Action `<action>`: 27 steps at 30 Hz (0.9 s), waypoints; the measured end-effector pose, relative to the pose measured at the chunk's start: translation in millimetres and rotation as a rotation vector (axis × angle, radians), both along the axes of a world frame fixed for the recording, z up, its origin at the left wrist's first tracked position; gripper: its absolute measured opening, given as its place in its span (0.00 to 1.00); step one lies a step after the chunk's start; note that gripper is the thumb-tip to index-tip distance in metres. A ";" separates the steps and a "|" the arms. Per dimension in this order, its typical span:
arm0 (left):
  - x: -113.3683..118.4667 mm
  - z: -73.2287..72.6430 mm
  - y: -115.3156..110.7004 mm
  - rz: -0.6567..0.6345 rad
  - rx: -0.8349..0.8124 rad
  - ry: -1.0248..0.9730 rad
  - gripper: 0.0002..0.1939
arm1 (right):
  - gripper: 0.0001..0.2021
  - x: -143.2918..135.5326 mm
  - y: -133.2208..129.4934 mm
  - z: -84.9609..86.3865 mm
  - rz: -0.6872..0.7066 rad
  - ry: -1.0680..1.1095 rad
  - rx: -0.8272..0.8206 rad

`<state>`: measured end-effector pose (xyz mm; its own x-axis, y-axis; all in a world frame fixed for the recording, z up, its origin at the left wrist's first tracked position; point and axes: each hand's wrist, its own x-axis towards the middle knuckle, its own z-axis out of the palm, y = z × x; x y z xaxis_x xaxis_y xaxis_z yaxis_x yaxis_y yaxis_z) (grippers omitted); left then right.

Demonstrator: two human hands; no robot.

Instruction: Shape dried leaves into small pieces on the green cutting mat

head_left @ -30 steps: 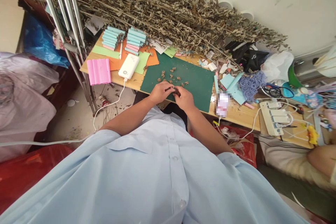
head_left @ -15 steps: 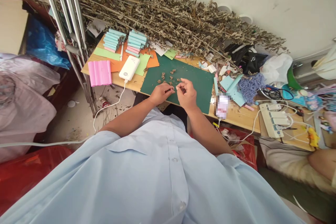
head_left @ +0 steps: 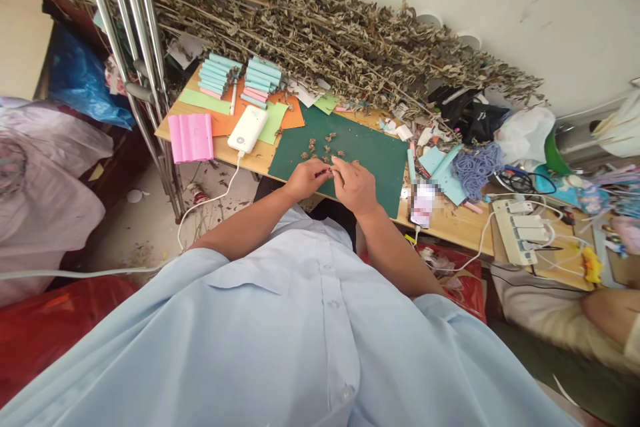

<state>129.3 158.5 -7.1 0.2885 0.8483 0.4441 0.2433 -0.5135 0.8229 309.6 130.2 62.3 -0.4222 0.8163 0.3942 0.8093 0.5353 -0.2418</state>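
- Together, left hand [head_left: 306, 179] and right hand [head_left: 357, 185] bunch their fingertips over one green mat [head_left: 383, 163]; what they pinch, I cannot tell.
- At least five dried clumps [head_left: 312, 145] lie just beyond.
- Leftward, two roll stacks [head_left: 214, 77]; rightward, one phone [head_left: 423, 207].

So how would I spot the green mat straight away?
Find the wooden table before the long heap of dried stems. The mat lies on it, under the left hand and right hand. It is dark green, unlike the light green paper beside it, and bears small brown clumps.
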 end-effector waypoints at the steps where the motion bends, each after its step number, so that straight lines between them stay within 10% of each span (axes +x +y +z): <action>1: 0.0 -0.2 0.1 0.000 0.002 0.000 0.13 | 0.19 0.3 -0.1 -0.3 -0.009 0.030 0.009; 27: 0.1 4.2 0.1 0.006 -0.005 0.040 0.13 | 0.21 -4.6 79.5 -34.1 -0.222 -0.120 -0.156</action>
